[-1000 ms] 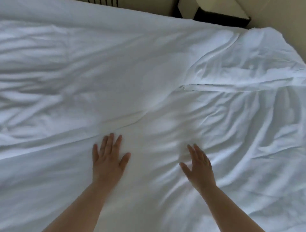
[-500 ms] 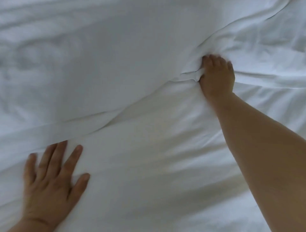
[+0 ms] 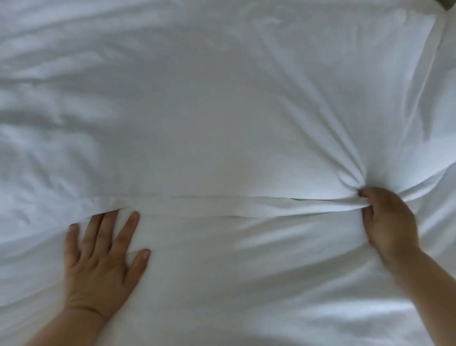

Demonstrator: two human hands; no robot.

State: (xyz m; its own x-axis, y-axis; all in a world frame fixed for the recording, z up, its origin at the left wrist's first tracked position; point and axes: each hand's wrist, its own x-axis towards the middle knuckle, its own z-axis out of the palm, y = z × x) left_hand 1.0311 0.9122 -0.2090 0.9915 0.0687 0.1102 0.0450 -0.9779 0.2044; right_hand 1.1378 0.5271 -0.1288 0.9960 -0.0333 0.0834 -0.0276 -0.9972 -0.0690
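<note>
A white sheet point(image 3: 222, 123) covers the whole bed and fills the view, creased in many places. Its folded hem point(image 3: 234, 203) runs left to right across the middle. My right hand point(image 3: 389, 222) grips the hem at the right, fingers curled into a bunch of cloth, with creases fanning up from the grip. My left hand point(image 3: 103, 256) lies flat with fingers spread on the lower layer of sheet, its fingertips just under the hem's edge at the lower left.
A second fold edge point(image 3: 429, 49) runs diagonally at the upper right. A sliver of dark background point(image 3: 450, 3) shows at the top right corner.
My right hand went from flat on the sheet to reaching far and gripping the fold, then pulled it toward me until the hem lies straight. My left hand stayed flat.
</note>
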